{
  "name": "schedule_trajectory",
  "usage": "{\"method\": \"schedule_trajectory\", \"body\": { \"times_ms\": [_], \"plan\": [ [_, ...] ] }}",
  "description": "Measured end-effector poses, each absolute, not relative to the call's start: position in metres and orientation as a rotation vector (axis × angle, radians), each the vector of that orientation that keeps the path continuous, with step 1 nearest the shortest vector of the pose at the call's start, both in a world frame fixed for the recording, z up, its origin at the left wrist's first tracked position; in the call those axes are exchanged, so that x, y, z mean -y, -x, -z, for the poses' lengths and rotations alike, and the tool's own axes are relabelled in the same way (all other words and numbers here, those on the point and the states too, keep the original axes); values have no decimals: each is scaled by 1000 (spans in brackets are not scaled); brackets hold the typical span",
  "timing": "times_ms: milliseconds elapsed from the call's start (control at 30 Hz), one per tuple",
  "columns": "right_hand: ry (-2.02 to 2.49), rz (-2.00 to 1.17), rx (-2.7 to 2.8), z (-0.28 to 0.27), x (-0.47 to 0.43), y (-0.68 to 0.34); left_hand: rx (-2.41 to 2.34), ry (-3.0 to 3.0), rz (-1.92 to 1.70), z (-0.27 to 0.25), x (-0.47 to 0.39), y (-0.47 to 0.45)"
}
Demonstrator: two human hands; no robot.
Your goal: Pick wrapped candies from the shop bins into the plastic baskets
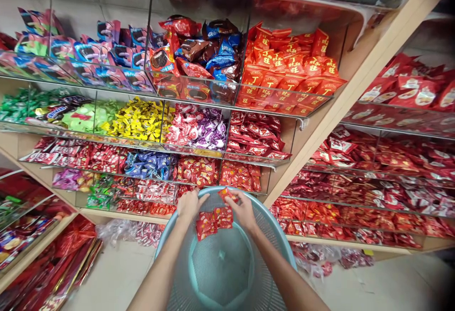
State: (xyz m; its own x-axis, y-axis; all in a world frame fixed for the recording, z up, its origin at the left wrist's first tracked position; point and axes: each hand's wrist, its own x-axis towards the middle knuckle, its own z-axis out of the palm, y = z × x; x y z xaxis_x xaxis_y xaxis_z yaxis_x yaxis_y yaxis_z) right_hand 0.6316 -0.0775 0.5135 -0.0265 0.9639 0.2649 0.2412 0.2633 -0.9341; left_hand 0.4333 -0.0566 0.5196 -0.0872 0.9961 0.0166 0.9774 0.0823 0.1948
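A pale blue-green mesh plastic basket (289, 249) stands below me, in front of the lowest shelves. My left hand (188, 204) is at its far left rim, thumb inside and fingers over the edge, where their tips are hidden. Between the thumb and fingers of my right hand (243, 209) is a small red candy packet (224, 192), just inside the far rim. More red candy packets (215, 221) show below it, against the basket's far inner side; whether they are joined to the held one I cannot tell. Similar red packets (240, 176) fill the shelf compartment just beyond.
Clear-fronted shelves hold yellow candies (137, 121), blue packets (151, 165) and orange-red bags (284, 71). A slanting wooden upright (320, 112) separates them from the right-hand shelves of red packets (391, 154). Plastic bags (119, 230) lie on the tiled floor (122, 273).
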Motion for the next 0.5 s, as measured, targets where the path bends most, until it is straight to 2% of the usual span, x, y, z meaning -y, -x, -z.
{"method": "schedule_trajectory", "body": {
  "times_ms": [133,233,333,500],
  "plan": [
    [1116,-1691,1492,-503,101,-635,-2215,-2065,-261,-519,58,-433],
    [1287,-2035,1546,-493,110,-648,-2217,-2067,-256,-521,59,-434],
    [1412,-2120,1584,-481,111,-654,-2213,-2064,-247,-523,60,-434],
    [1499,-1967,1612,-457,105,-651,-2213,-2073,-256,-527,61,-435]
  ]
}}
